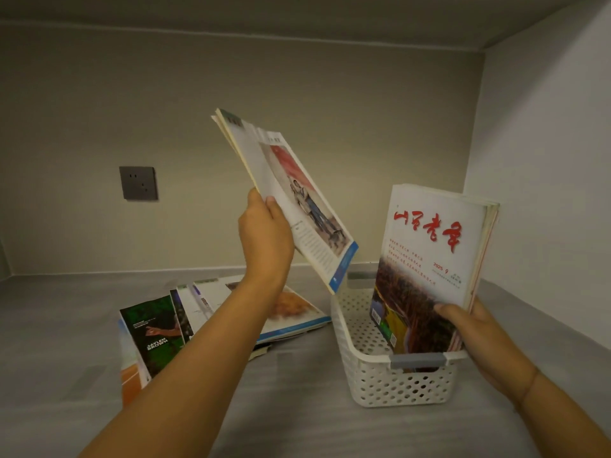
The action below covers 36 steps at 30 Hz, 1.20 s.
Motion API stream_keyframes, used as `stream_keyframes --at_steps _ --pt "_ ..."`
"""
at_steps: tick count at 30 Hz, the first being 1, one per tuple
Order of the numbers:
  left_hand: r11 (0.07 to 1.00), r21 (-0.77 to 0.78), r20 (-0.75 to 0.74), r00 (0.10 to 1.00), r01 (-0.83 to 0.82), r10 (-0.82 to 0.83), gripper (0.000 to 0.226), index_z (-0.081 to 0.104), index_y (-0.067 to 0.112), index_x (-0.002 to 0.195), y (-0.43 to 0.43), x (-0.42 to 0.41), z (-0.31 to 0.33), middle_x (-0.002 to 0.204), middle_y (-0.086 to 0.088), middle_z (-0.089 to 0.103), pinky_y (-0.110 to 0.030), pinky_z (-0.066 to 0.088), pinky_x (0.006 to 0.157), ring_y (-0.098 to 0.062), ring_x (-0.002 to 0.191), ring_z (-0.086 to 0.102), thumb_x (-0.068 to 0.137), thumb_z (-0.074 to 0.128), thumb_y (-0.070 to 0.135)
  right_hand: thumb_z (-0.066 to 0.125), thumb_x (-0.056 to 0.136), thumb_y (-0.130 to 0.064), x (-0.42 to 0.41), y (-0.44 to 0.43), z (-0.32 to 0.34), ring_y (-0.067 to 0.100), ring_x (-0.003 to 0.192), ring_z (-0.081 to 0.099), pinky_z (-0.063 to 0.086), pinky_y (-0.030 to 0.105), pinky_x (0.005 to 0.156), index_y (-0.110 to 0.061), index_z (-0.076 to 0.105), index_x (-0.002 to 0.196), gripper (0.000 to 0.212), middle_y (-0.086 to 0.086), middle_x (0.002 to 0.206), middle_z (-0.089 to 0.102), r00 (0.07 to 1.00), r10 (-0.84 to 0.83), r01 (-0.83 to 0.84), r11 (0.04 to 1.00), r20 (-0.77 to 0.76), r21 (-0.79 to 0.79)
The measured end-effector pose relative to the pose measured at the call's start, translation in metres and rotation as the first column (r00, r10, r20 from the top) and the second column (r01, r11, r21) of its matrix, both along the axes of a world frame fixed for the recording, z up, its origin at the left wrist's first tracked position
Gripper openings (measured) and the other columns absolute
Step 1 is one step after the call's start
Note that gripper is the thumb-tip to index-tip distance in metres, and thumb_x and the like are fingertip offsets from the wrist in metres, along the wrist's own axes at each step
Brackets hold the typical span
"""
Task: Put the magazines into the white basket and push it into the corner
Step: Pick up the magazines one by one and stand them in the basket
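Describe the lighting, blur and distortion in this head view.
Head view: dim, warm light; the wall edges bow from the wide-angle lens; the raised magazine in the left hand is slightly soft, while the red title on the magazine in the basket reads clearly; no strong glare.

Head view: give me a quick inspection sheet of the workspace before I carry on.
Surface: grey floor, bare around the basket.
Job's things: white basket holds upright magazines; one raised magazine above it; loose pile lies left of it.
Clutter: nothing seen.
Grips: left hand holds the raised magazine; right hand steadies the upright ones.
Cables: nothing seen.
Surroundings: wall socket on the back wall; corner at right.
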<state>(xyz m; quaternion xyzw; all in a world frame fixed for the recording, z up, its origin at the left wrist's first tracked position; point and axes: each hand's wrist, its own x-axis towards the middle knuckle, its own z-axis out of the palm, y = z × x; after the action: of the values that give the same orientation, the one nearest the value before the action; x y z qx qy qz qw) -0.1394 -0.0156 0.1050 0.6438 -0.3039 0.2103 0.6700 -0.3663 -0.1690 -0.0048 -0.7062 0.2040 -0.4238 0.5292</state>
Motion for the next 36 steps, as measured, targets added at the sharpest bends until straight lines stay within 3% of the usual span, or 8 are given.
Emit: stream_keyframes --at_steps 4,9,14,17,26,29,32,36 --pt "0.990 0.127 0.023 0.997 0.067 -0.070 0.027 0.051 0.008 0.115 -0.016 -0.034 -0.021 0.081 -0.002 0.060 -0.040 0.058 0.065 -0.019 0.071 0.064 0.103 0.032 0.023 0.052 0.090 -0.013 0.000 -0.005 -0.004 0.008 0.111 0.054 0.048 0.029 0.086 -0.036 0.044 0.130 0.046 -0.012 0.121 0.058 1.000 -0.005 0.005 1.000 -0.017 -0.005" --pt "0.955 0.252 0.045 0.984 0.155 -0.171 0.040 0.036 0.016 0.141 -0.036 -0.069 -0.056 0.077 -0.002 0.062 -0.030 0.050 0.053 -0.016 0.063 0.060 0.102 0.031 0.024 0.052 0.090 -0.015 -0.001 -0.005 -0.003 0.003 0.111 0.054 0.050 0.013 0.074 -0.045 0.045 0.121 0.043 -0.019 0.120 0.057 0.999 0.025 -0.025 1.000 -0.027 -0.004" --pt "0.942 0.263 0.039 0.973 0.207 -0.225 0.047 0.024 0.022 0.148 -0.046 -0.086 -0.055 0.071 -0.001 0.057 -0.035 0.050 0.056 -0.020 0.065 0.060 0.102 0.030 0.027 0.054 0.087 -0.033 -0.001 -0.002 -0.002 0.011 0.122 0.049 0.044 0.028 0.093 -0.036 0.038 0.137 0.052 -0.011 0.130 0.054 0.999 0.028 -0.029 0.999 -0.042 -0.026" --pt "0.937 0.298 0.098 0.970 0.185 -0.223 0.047 0.022 0.023 0.149 -0.053 -0.094 -0.051 0.071 0.000 0.056 -0.034 0.050 0.056 -0.020 0.065 0.059 0.103 0.028 0.027 0.051 0.078 -0.054 -0.001 0.003 0.002 0.004 0.122 0.046 0.041 0.026 0.095 -0.043 0.035 0.136 0.061 -0.018 0.130 0.051 0.998 0.035 -0.039 0.997 -0.061 -0.065" --pt "0.948 0.316 0.376 0.913 0.038 -0.162 0.054 0.019 0.012 0.151 -0.060 -0.103 -0.064 0.094 -0.011 0.068 -0.030 0.047 0.055 -0.022 0.065 0.062 0.101 0.036 0.024 0.047 0.080 -0.055 -0.002 0.005 0.003 0.012 0.127 0.043 0.039 0.027 0.098 -0.033 0.029 0.143 0.069 -0.008 0.138 0.048 0.998 0.018 -0.023 0.997 -0.067 -0.072" --pt "0.932 0.361 0.341 0.924 0.042 -0.174 0.054 0.017 0.015 0.151 -0.061 -0.104 -0.072 0.109 -0.009 0.066 -0.026 0.042 0.058 -0.021 0.072 0.062 0.101 0.035 0.026 0.047 0.079 -0.055 -0.001 0.007 0.004 0.009 0.125 0.044 0.041 0.018 0.090 -0.033 0.029 0.143 0.070 -0.009 0.136 0.048 0.997 0.026 -0.031 0.997 -0.067 -0.075" --pt "0.909 0.389 0.254 0.931 0.149 -0.261 0.056 0.016 0.022 0.152 -0.059 -0.107 -0.074 0.122 -0.010 0.062 -0.033 0.052 0.071 -0.024 0.087 0.065 0.100 0.036 0.030 0.046 0.079 -0.057 -0.001 0.008 0.005 0.002 0.119 0.046 0.042 0.007 0.080 -0.035 0.030 0.142 0.069 -0.011 0.133 0.050 0.997 0.032 -0.038 0.996 -0.071 -0.079" --pt "0.789 0.527 0.093 0.901 0.316 -0.423 0.065 0.005 0.035 0.151 -0.057 -0.115 -0.077 0.144 -0.001 0.047 -0.038 0.051 0.092 -0.021 0.113 0.059 0.095 0.035 0.052 0.047 0.079 -0.058 -0.003 0.011 0.008 0.001 0.120 0.050 0.046 0.011 0.086 -0.035 0.034 0.140 0.066 -0.015 0.131 0.054 0.996 0.070 -0.074 0.992 -0.046 -0.101"
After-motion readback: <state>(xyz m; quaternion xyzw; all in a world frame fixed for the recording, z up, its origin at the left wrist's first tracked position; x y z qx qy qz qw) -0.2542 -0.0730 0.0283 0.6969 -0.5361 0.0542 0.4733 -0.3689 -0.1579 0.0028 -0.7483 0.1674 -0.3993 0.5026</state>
